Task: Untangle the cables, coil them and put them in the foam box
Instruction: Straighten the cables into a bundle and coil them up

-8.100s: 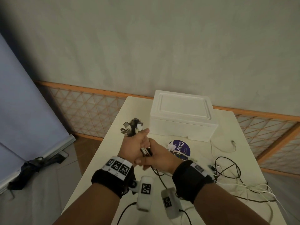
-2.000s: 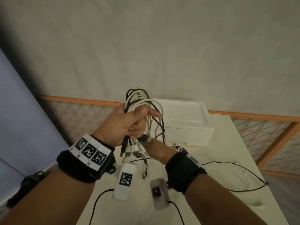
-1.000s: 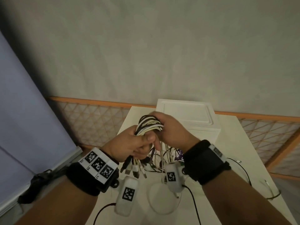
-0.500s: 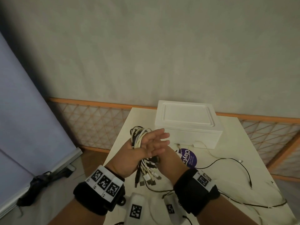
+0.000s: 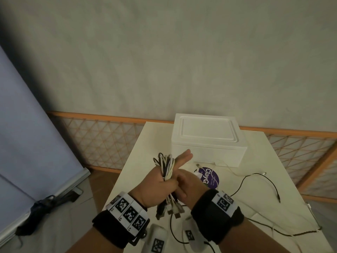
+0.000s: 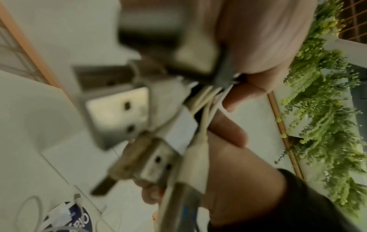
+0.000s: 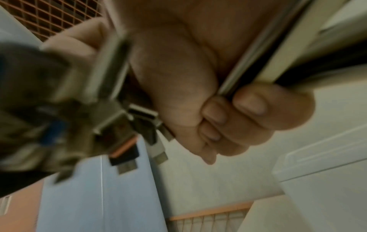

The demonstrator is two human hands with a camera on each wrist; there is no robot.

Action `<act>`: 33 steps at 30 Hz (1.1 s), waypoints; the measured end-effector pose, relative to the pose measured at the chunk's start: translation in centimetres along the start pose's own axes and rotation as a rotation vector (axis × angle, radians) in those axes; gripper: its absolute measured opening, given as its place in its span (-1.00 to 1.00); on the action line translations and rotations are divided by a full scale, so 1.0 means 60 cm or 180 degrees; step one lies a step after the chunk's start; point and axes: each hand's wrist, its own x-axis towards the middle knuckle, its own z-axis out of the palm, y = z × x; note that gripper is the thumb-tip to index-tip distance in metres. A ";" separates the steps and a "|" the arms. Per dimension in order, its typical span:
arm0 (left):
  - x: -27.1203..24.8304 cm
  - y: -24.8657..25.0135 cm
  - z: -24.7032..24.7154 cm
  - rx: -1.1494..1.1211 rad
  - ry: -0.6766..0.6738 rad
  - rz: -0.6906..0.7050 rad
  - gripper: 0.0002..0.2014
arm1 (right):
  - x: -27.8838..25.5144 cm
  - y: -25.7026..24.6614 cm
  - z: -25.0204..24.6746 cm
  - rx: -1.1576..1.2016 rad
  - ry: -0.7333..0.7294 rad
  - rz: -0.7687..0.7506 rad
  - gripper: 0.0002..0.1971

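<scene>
A bundle of white and black cables [image 5: 166,167] is looped across my left hand [image 5: 156,185]. That hand's thumb clamps the bundle against the palm while its fingers [image 5: 183,157] point straight out toward the white foam box [image 5: 207,141], whose lid is on. My right hand [image 5: 190,187] sits just right of the bundle, below the left fingers. In the right wrist view its thumb and curled fingers [image 7: 216,119] pinch the strands [image 7: 248,70]. Several USB plug ends [image 5: 169,210] hang below both hands and fill the blurred left wrist view [image 6: 151,158].
A purple round label [image 5: 208,177] lies in front of the box. Loose black cable [image 5: 255,177] and white cable [image 5: 231,167] trail over the right half of the cream table [image 5: 273,161]. An orange lattice fence [image 5: 102,136] runs behind; a blue panel [image 5: 27,134] stands at left.
My right hand left the top of the loops and came down beside the bundle under the left fingers. The left fingers straightened out. Both hands sank toward the table.
</scene>
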 end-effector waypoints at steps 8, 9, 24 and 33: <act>0.016 -0.069 -0.008 0.0765 0.0377 -0.0180 -0.27 | -0.020 -0.004 0.015 -0.2436 -0.1161 0.0345 -0.72; 0.018 -0.079 -0.009 0.0738 0.0472 -0.0186 -0.30 | -0.019 0.001 0.013 -0.2517 -0.1228 0.0324 -0.73; 0.057 -0.148 -0.037 0.1884 0.0848 -0.1482 -0.25 | -0.034 0.036 0.024 -0.3010 -0.0894 -0.0088 -0.79; 0.111 -0.133 -0.070 0.3327 -0.0044 -0.2648 -0.12 | -0.044 0.044 -0.014 -0.3231 -0.0667 -0.0161 -0.75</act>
